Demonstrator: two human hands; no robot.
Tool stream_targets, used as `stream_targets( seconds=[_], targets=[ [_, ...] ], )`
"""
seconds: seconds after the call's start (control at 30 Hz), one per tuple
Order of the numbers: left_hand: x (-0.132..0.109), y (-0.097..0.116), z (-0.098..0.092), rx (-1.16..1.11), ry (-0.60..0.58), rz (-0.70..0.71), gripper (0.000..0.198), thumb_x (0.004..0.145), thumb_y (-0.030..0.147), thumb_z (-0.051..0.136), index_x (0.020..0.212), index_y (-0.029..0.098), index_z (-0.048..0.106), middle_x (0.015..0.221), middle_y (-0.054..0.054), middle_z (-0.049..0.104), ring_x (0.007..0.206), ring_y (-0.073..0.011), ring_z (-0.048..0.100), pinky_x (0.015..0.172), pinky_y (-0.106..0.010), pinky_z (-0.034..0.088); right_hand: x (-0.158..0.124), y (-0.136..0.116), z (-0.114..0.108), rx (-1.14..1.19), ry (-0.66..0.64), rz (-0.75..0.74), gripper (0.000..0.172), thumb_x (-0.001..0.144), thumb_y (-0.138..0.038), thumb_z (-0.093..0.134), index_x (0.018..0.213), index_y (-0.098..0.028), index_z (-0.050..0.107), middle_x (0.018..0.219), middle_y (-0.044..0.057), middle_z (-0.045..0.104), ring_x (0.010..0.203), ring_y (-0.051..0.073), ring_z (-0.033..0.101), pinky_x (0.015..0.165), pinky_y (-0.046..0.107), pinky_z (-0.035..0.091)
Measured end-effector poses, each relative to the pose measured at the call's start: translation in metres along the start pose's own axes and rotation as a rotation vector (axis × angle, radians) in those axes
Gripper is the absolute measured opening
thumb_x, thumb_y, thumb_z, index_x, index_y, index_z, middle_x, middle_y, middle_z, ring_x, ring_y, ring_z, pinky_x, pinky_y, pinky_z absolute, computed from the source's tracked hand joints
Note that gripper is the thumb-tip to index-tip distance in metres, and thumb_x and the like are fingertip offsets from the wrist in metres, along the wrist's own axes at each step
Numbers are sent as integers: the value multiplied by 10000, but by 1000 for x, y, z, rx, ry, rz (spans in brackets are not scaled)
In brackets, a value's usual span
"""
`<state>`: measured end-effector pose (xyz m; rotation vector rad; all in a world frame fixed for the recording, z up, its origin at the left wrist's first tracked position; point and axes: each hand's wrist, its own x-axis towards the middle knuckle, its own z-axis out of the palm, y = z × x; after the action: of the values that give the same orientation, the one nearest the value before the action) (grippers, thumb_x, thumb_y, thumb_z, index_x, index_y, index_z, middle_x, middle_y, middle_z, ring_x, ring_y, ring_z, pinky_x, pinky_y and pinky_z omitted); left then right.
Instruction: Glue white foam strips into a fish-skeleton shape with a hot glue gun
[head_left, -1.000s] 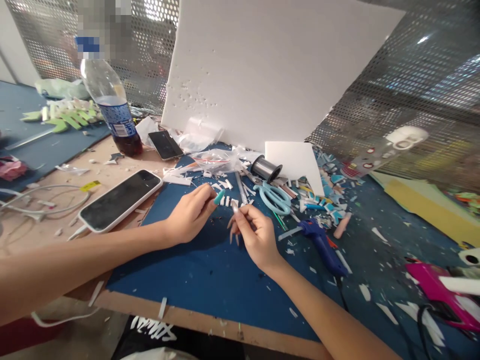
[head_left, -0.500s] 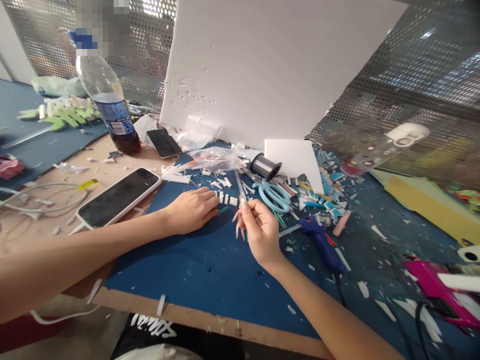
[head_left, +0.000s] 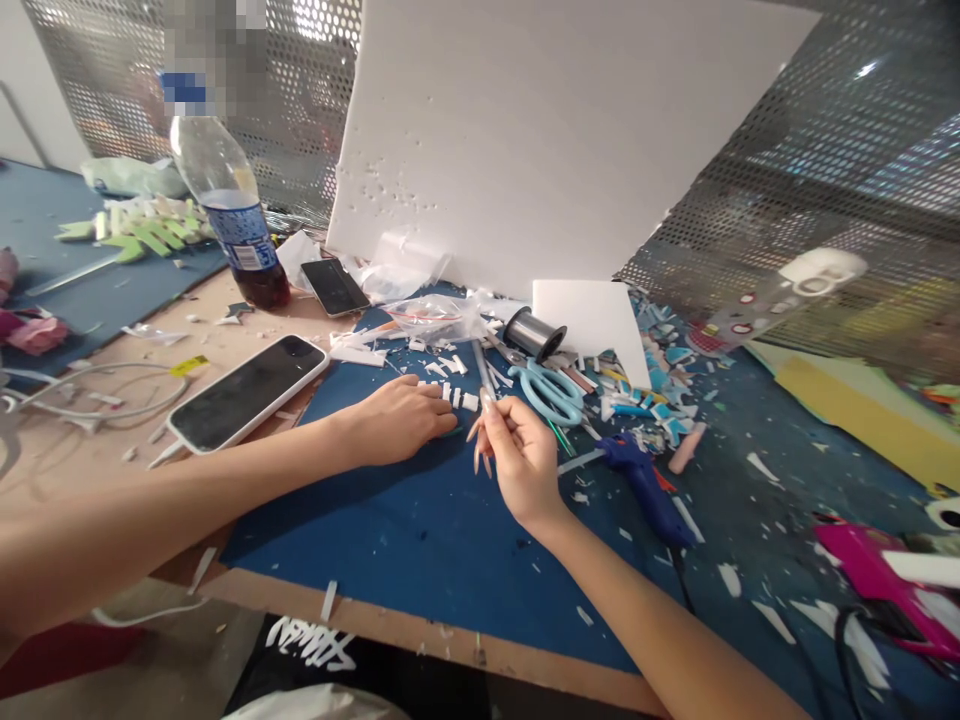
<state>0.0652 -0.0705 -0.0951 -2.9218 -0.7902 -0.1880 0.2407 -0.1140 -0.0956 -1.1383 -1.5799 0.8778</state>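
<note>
My left hand (head_left: 397, 418) lies palm down on the blue cutting mat (head_left: 360, 530), its fingers bent and resting loosely beside a row of small white foam pieces (head_left: 470, 401). The fingertips are partly hidden, as is a bit of teal under them. In my right hand (head_left: 521, 460), thumb and index finger pinch a slim greyish pen-like tool (head_left: 482, 368), which points away from me. Its exact kind is unclear. Just beyond this hand lie light-blue-handled scissors (head_left: 551, 392) and a spool of dark thread or wire (head_left: 534, 333).
A blue glue gun (head_left: 649, 490) lies to the right, and a magenta device (head_left: 889, 580) farther right. Two phones, one a white-cased phone (head_left: 251, 393), and a cola bottle (head_left: 247, 245) stand left. Foam scraps litter the mat before a large white board (head_left: 555, 130).
My left hand has shifted slightly and its fingers have drawn back, so more of the white row shows. My right hand keeps its pinch almost unmoved. The view has shifted a little.
</note>
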Motion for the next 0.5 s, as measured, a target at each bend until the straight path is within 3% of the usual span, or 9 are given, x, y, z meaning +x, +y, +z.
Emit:
stream_targets(
  seconds=[0.13,0.3,0.4,0.5],
  targets=[
    [1,1,-1,-14,3,25,103,821,90,498,809,165,567,782,-27,638,761,-176,523,615,-312,283,0,0,0,-11,7,3,316,905,-383,464,656,-190,487,489,-44,466,415,84,463,432,210,383],
    [-3,-3,0,-3,40,55,146,885,128,433,798,153,547,764,-44,615,746,-175,516,616,-300,306,0,2,-1,9,27,4,305,900,-387,473,665,-193,491,499,-46,468,408,81,462,414,202,383],
    [-5,-5,1,-114,148,-44,243,933,193,349,763,151,518,722,-46,576,689,-159,496,613,-282,333,0,2,-2,10,32,5,306,899,-384,473,662,-193,497,497,-47,464,404,79,461,408,200,386],
    [-6,-2,0,-401,313,-231,257,934,211,325,724,161,464,691,-23,526,640,-123,470,601,-243,361,-1,1,-2,4,26,9,308,902,-385,469,663,-193,501,490,-45,470,402,81,463,407,202,389]
  ],
)
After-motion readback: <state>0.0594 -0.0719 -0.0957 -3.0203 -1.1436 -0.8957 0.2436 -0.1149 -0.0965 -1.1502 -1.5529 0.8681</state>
